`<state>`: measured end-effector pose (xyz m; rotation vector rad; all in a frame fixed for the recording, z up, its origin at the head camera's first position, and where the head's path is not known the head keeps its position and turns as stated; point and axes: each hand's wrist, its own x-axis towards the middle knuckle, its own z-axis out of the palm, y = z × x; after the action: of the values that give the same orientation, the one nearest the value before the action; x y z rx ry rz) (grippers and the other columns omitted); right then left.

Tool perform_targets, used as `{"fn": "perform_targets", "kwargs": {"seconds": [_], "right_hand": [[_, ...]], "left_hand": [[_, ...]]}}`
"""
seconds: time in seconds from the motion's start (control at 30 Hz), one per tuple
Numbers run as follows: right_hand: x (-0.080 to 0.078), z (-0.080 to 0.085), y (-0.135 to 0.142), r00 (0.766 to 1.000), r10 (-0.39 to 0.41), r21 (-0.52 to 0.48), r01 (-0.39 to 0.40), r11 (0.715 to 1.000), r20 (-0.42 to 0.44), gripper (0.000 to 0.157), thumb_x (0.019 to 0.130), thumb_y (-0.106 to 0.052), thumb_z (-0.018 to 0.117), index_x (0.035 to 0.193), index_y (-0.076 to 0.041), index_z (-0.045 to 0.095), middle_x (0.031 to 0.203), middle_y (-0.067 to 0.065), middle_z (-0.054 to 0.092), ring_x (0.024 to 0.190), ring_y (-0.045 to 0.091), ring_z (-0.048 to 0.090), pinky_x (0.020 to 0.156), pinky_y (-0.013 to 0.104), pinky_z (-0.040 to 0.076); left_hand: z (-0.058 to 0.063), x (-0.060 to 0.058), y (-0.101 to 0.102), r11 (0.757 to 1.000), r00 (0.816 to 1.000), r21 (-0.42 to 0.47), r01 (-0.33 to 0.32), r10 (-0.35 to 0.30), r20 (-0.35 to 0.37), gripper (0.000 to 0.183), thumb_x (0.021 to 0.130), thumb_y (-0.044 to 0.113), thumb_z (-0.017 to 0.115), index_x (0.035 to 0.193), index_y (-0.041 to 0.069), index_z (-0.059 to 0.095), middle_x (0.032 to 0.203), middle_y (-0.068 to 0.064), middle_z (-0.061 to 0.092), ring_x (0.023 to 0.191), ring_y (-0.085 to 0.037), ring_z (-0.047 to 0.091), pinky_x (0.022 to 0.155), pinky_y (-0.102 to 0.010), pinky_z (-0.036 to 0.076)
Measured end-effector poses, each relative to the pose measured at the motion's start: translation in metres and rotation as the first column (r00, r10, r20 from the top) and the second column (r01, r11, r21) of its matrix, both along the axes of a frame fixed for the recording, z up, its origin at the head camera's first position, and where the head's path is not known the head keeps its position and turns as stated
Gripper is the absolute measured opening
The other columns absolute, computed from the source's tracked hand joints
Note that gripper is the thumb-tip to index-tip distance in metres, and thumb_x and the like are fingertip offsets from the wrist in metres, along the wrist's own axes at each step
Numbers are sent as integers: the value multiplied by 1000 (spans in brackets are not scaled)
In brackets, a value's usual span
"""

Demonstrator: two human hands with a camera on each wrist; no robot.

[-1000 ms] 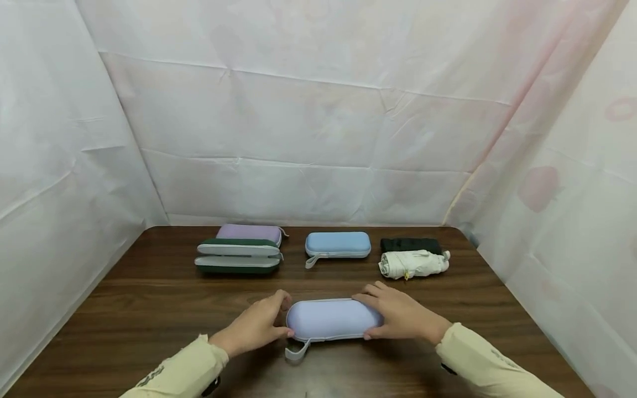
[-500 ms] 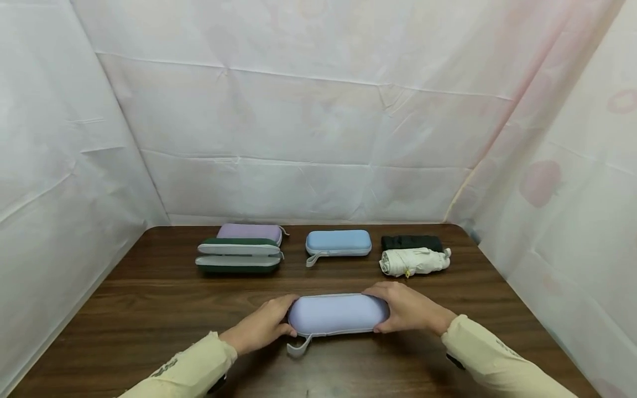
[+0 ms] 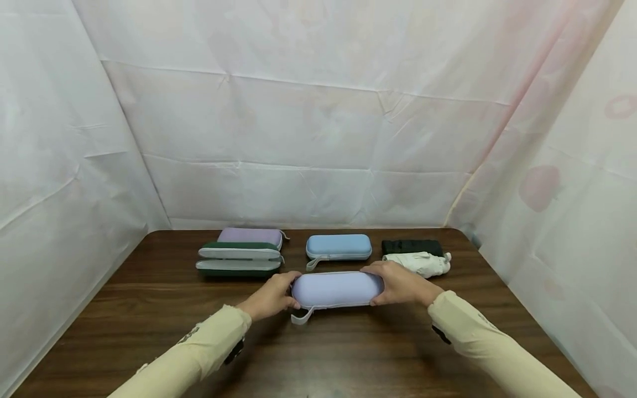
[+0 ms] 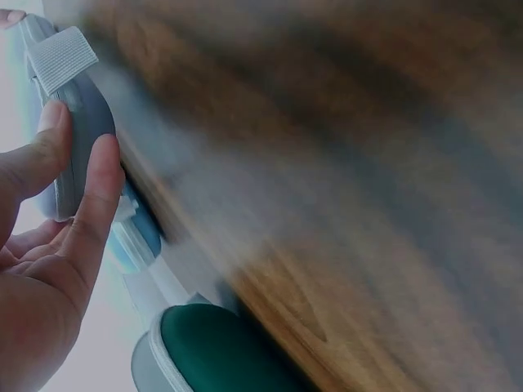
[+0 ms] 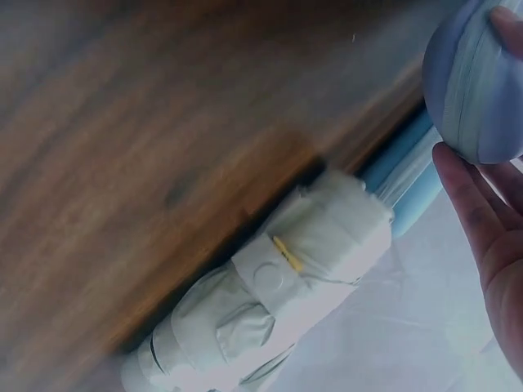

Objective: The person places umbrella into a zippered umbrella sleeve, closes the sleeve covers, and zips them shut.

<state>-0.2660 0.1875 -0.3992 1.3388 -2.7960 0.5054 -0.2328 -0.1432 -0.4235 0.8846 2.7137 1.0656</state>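
Left hand [image 3: 271, 297] and right hand [image 3: 400, 283] pinch one lavender oblong zippered case [image 3: 338, 289], near middle; far: one green case [image 3: 239, 254], one purple case [image 3: 251, 236], one blue case [image 3: 338, 245], one white folded umbrella [image 3: 422, 263], one black roll [image 3: 412, 246].

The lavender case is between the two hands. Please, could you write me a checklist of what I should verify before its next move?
1. Left hand grips one end of the lavender case: ok.
2. Right hand grips the other end: ok.
3. Lavender case closed: ok, no gap shows.
4. Right hand clear of the white umbrella: ok, apart in the right wrist view.
5. Green case closed: not ok, it gapes open.
6. Lavender case's contents: cannot tell, hidden inside.
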Motion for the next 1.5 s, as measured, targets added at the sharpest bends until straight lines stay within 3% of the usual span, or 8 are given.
{"fn": "perform_targets", "kwargs": {"seconds": [0.33,0.77,0.87,1.03,1.2,1.37,1.5], "right_hand": [[-28,-5,-6,999,-36,29,35,999,37,69,73,-21,84,130,3,55,124,17,58,110,29,57,87,44,47],[-41,-24,-10,994,-105,31,105,994,8,66,76,-10,80,131,9,49,125,21,51,108,32,55,87,45,47],[-41,-25,-8,993,-119,38,120,992,-15,66,77,-11,80,132,8,49,119,18,47,104,28,53,85,43,47],[-41,-23,-4,987,-152,47,154,987,-48,66,77,-12,80,133,8,49,118,16,47,105,27,52,86,43,46],[-39,-19,-4,979,-193,60,197,979,-72,67,77,-12,80,134,7,48,121,17,48,108,29,51,88,43,46],[-35,-17,-3,975,-181,83,193,978,-131,69,78,-14,79,135,6,47,124,19,49,111,32,50,91,46,43],[-29,-11,3,978,-159,69,170,983,-138,70,78,-11,78,138,3,45,127,18,49,115,35,47,92,48,41]], "left_hand": [[-2,-29,4,998,998,-17,-62,63,25,59,75,-1,77,127,-12,49,115,-24,60,85,-23,64,59,-26,50],[-20,-53,8,995,995,16,-101,101,13,60,77,-5,74,130,-11,49,109,-25,62,67,-17,61,52,-26,48],[-24,-56,11,995,994,11,-102,103,-25,62,78,-5,74,133,-13,46,115,-27,60,74,-19,63,58,-28,51],[-24,-58,17,993,988,-7,-122,121,-92,63,78,-2,75,132,-14,46,125,-27,55,101,-28,62,81,-38,50],[-10,-56,20,989,978,-72,-126,112,-175,51,80,-1,74,126,-11,53,121,-24,58,108,-31,59,86,-41,49],[22,-58,8,974,958,-192,-121,64,-280,32,86,2,67,118,-1,64,113,-13,65,105,-27,60,86,-42,48],[52,-71,-28,960,979,-273,-65,9,-203,33,90,4,61,124,0,60,124,-15,59,115,-32,54,92,-46,44]]}}
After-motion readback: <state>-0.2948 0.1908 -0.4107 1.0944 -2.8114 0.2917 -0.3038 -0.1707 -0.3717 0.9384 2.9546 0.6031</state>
